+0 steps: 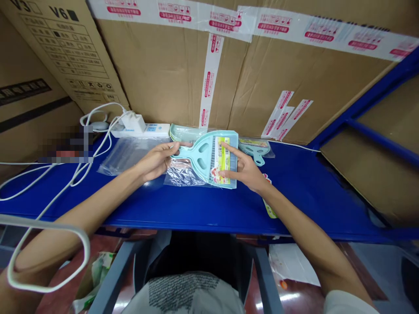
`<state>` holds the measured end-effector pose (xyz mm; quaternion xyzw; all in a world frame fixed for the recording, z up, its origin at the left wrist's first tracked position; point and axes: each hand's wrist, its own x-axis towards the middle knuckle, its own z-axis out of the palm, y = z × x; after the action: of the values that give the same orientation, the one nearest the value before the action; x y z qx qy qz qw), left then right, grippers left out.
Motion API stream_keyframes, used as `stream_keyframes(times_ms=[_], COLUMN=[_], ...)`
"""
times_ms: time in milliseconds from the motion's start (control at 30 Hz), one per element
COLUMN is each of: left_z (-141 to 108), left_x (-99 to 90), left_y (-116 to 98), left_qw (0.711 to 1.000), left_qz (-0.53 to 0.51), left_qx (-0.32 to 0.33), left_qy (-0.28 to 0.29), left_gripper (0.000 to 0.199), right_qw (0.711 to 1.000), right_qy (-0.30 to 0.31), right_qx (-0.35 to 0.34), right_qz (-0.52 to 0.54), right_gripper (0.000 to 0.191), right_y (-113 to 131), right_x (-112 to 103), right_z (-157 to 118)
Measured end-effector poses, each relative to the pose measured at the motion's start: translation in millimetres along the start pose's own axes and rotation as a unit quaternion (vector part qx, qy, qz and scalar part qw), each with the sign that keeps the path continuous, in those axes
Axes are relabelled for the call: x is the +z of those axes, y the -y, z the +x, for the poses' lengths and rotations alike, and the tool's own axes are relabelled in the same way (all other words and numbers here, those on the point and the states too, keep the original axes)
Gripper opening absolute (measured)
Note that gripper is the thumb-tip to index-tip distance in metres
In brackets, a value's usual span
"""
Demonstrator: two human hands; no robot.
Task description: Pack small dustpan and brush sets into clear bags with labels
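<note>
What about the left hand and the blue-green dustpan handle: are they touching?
Touching. The head view shows the left hand pinching the end of the dustpan handle.

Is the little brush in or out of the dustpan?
In: the brush sits inside the dustpan; its grey bristles show within it, partly covered by the label.

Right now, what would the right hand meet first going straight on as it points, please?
Probably the label on the dustpan-and-brush set, which the right hand seems to touch.

Packing workshop by the look, blue workbench (pixel 196 213), taped cardboard panel (pixel 157 74), clear plastic bags (pixel 127 155)
</note>
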<state>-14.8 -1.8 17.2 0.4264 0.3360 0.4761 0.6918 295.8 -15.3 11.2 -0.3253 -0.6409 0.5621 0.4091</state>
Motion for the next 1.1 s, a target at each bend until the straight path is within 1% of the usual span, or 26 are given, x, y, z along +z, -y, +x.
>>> stream_keyframes(times_ms=[133,233,333,433,500,567,700,733,767,867,900,967,1100], left_z=[0.1,1.6,3.4,4.7,4.9,4.3,1.5,0.8,0.3,-0.1,0.0,0.6,2.7], left_x=[3.9,2.7,-0.8,-3.0,-2.9,-1.6,2.5,3.6,4.6,7.4,8.3,9.3,6.0], left_y=[2.5,6.2,9.9,11.7,11.6,10.3,6.9,6.4,6.2,7.0,7.5,8.1,7.2], left_qw=[0.999,0.999,0.999,0.999,0.999,0.998,0.998,0.998,0.998,0.998,0.998,0.998,0.998], left_qz=[-0.028,-0.036,-0.037,-0.032,-0.031,-0.033,-0.026,-0.023,-0.021,-0.018,-0.016,-0.011,-0.003], left_qx=[-0.010,-0.009,-0.004,-0.002,0.000,-0.001,-0.006,-0.004,-0.002,0.001,0.002,0.002,-0.013], left_qy=[-0.035,-0.038,-0.037,-0.033,-0.037,-0.048,-0.057,-0.057,-0.057,-0.062,-0.063,-0.063,-0.058], left_gripper=[0.020,0.021,0.021,0.022,0.022,0.022,0.024,0.025,0.025,0.026,0.026,0.027,0.025], right_qw=[1.000,1.000,1.000,1.000,0.999,0.998,0.979,0.977,0.978,0.979,0.976,0.972,0.972], right_qy=[-0.001,-0.011,-0.005,-0.001,-0.014,-0.048,-0.195,-0.208,-0.198,-0.098,-0.077,-0.077,-0.130], right_qx=[0.002,-0.001,-0.004,-0.013,-0.037,-0.049,-0.044,-0.029,-0.003,0.101,0.122,0.130,0.095], right_qz=[-0.003,-0.007,-0.003,-0.003,-0.007,0.001,0.030,0.046,0.068,0.147,0.164,0.179,0.169], right_gripper=[0.107,0.109,0.112,0.108,0.101,0.094,0.076,0.072,0.067,0.060,0.059,0.053,0.035], right_y=[-1.4,-1.5,-0.2,2.2,3.2,3.4,4.4,5.5,6.9,11.7,12.7,13.5,12.4], right_x=[0.7,1.6,2.3,3.3,3.3,1.8,-3.2,-3.3,-2.6,3.5,5.8,8.7,5.4], right_z=[-0.1,0.4,0.6,0.7,1.4,3.2,7.6,8.2,8.3,6.5,5.7,4.4,4.7])
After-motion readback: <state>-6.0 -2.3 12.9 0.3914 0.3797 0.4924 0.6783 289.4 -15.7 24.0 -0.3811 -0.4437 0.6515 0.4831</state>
